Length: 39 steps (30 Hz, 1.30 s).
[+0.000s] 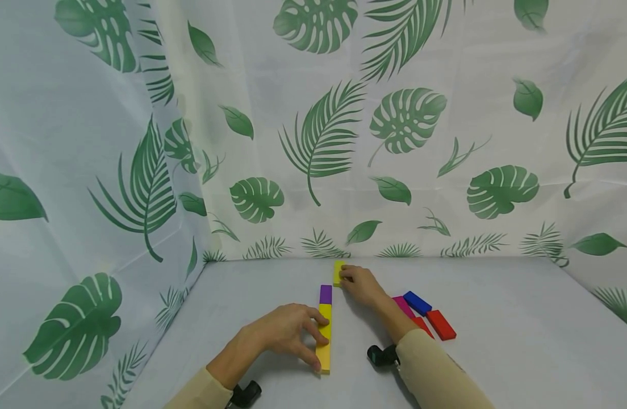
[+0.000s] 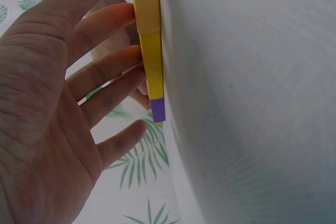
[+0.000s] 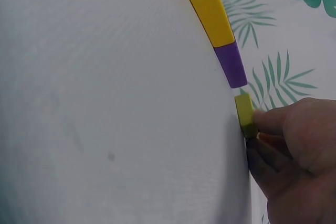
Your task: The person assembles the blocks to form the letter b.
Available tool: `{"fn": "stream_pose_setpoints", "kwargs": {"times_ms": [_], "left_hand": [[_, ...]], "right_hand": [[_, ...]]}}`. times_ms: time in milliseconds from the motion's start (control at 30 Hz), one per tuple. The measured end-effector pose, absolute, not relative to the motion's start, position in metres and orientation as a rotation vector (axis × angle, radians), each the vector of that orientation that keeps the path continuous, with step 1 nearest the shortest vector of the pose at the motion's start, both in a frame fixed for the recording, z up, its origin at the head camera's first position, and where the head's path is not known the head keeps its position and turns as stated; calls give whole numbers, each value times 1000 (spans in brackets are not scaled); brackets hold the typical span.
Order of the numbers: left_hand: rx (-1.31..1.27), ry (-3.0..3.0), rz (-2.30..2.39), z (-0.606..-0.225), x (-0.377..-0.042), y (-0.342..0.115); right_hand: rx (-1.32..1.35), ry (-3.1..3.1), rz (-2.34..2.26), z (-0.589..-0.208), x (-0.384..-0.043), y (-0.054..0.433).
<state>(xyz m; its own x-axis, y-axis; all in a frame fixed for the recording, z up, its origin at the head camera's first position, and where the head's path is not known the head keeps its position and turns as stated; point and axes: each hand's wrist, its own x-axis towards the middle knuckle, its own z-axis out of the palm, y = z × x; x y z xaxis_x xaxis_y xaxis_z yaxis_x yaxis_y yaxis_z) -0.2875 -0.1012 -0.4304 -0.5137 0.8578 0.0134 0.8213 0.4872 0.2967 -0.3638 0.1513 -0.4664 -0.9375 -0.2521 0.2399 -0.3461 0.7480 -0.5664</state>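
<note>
A straight row of flat blocks lies on the table: a light-orange block (image 2: 146, 9) nearest, a yellow block (image 2: 152, 61) in the middle, a purple block (image 1: 326, 294) at the far end. My left hand (image 1: 288, 330) is along the row's left side, its spread fingertips touching the blocks' edge. Past the purple end, my right hand (image 1: 363, 285) pinches a yellow-green block (image 3: 245, 114) between thumb and fingers. This block is apart from the row, with a small gap in the right wrist view, and a little to its right in the head view.
To the right, partly behind my right forearm, lie a blue block (image 1: 417, 303), a red block (image 1: 441, 325), another red block (image 1: 422, 325) and a magenta block (image 1: 403, 307). The white table (image 1: 508, 318) ends at a leaf-print curtain (image 1: 334, 216).
</note>
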Motion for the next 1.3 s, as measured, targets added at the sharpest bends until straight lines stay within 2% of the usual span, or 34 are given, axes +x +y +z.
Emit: {"fn": "stream_pose_setpoints", "kwargs": {"times_ms": [500, 1300], "left_hand": [[1459, 2596, 397, -429, -287, -101], [1477, 2590, 410, -433, -289, -101]], "right_hand": [[586, -2778, 940, -465, -367, 148], [603, -2776, 946, -467, -369, 137]]}}
